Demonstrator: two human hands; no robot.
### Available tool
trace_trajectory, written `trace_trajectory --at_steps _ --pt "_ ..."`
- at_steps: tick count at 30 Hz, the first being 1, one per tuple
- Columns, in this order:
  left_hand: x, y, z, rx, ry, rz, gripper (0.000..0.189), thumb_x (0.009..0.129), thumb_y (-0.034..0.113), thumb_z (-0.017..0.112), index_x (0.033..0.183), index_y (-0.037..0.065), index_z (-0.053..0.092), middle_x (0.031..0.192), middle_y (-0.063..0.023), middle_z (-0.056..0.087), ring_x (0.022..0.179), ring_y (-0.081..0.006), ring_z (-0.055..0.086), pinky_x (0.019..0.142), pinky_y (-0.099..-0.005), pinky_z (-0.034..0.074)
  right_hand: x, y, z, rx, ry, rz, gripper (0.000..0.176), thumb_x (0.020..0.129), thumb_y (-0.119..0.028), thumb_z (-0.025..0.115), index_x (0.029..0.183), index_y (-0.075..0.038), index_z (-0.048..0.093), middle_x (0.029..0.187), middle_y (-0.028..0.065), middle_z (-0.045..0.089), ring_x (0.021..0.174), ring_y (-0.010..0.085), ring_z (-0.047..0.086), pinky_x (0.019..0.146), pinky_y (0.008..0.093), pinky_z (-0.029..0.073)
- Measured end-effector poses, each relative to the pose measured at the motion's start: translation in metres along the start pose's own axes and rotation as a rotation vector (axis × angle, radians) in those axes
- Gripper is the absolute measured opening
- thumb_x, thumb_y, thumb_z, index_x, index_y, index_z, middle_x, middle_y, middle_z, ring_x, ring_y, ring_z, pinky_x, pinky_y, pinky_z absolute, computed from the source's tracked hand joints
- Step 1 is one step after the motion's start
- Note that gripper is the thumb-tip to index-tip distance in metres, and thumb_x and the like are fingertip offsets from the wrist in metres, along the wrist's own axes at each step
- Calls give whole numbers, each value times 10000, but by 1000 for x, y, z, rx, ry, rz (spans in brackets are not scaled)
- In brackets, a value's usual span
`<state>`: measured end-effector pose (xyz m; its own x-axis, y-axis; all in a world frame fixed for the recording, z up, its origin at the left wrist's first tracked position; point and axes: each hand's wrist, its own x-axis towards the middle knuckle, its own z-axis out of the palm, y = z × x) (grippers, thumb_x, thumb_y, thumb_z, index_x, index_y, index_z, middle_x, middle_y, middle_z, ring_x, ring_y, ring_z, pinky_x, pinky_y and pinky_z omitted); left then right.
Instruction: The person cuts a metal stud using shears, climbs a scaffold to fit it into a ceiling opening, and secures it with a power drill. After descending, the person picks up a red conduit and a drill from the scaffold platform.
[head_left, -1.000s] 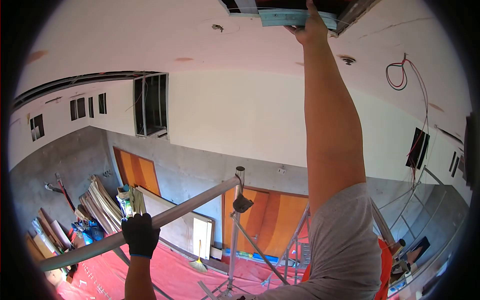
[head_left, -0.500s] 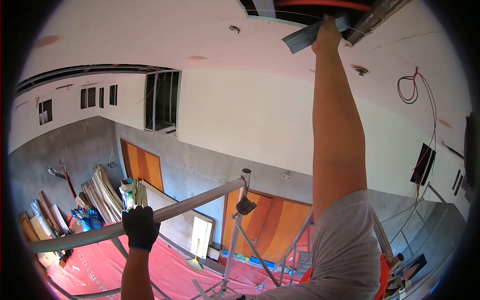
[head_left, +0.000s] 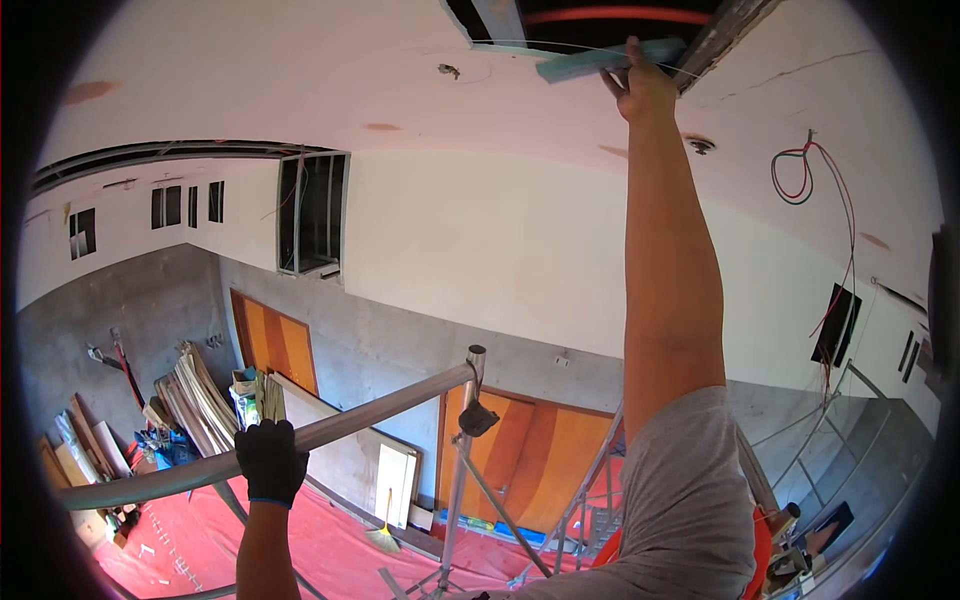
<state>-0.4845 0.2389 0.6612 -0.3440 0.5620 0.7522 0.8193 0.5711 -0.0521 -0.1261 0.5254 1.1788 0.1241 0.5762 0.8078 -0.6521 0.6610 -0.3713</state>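
Note:
In a dark glove, my left hand [head_left: 271,462] is wrapped around the grey metal scaffold rail [head_left: 385,402] at the lower left. My bare right hand [head_left: 645,92] reaches overhead to the ceiling opening [head_left: 600,32]. Its fingers pinch a short metal channel piece [head_left: 575,66], which looks bluish-green and slightly blurred. The channel lies across the opening's near edge, its right end inside the dark gap. A thin pale wire [head_left: 520,43] runs across the opening beside it.
A scaffold post [head_left: 460,500] stands ahead, a dark clamp [head_left: 478,418] hanging on it. Red and green wires [head_left: 848,205] dangle from the ceiling at right. Far below are a pink floor covering [head_left: 200,545], a broom [head_left: 384,535], leaning boards [head_left: 195,390] and orange wooden doors [head_left: 530,455].
My right hand and the channel have shifted up and left, and the channel has tilted flatter against the opening. Some fingers have spread. My left hand stays on the rail; the view shifted slightly.

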Motion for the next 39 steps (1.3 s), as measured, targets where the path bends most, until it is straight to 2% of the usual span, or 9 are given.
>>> trace_trajectory --at_steps 4,6,8,10,16,19,28,37,39 --pt "-1 -2 2 -12 16 12 303 674 360 808 792 122 662 772 -89 623 754 -300 629 700 -455 433 13 11 2 119 -16 -166 461 949 -271 717 1211 69 549 1139 184 606 968 273 633 849 451 656" --pt "-1 -1 1 -11 25 22 292 679 354 800 789 121 663 772 -93 625 753 -300 630 698 -454 435 90 46 -30 -227 -41 -468 472 937 -269 733 1194 80 546 1121 187 610 939 277 641 824 434 664" --pt "-1 -1 -1 1 29 24 276 684 343 791 785 119 666 770 -100 628 749 -303 632 696 -454 439 95 48 -27 -195 33 -508 503 924 -276 749 1193 97 543 1104 172 630 930 272 660 793 394 658" --pt "1 0 -4 -15 1 4 259 686 328 784 780 115 672 766 -107 632 741 -307 634 696 -455 444 19 6 14 209 204 -275 554 912 -291 765 1208 120 540 1089 139 666 942 258 688 755 331 638" --pt "3 2 -4 -22 9 0 243 688 315 778 768 108 680 744 -115 638 721 -316 638 690 -462 454 -14 4 35 106 274 -188 519 944 -282 728 1279 69 546 1278 131 624 1098 252 652 827 363 579" --pt "3 1 -3 -21 27 8 246 694 321 777 762 106 680 731 -116 635 712 -318 637 681 -464 453 -16 2 43 273 298 -105 541 960 -336 695 1321 30 525 1318 126 605 1157 250 623 907 396 545" --pt "2 0 1 3 19 -8 250 706 327 772 762 101 682 740 -123 637 721 -322 637 680 -462 451 -19 -5 51 121 292 36 595 958 -245 660 1453 -16 420 1305 65 651 1065 302 691 855 358 568" --pt "2 0 0 6 7 -6 248 712 325 764 785 100 687 754 -123 640 723 -317 638 687 -458 455 31 25 33 249 46 -123 407 1028 -144 513 1383 55 493 1332 72 646 1027 295 704 742 319 639" --pt "2 0 -1 -3 7 -7 246 709 321 765 785 101 687 755 -121 641 726 -316 640 689 -458 456 28 26 38 227 117 -57 409 1008 -178 578 1326 73 525 1268 101 671 956 294 717 705 298 645"
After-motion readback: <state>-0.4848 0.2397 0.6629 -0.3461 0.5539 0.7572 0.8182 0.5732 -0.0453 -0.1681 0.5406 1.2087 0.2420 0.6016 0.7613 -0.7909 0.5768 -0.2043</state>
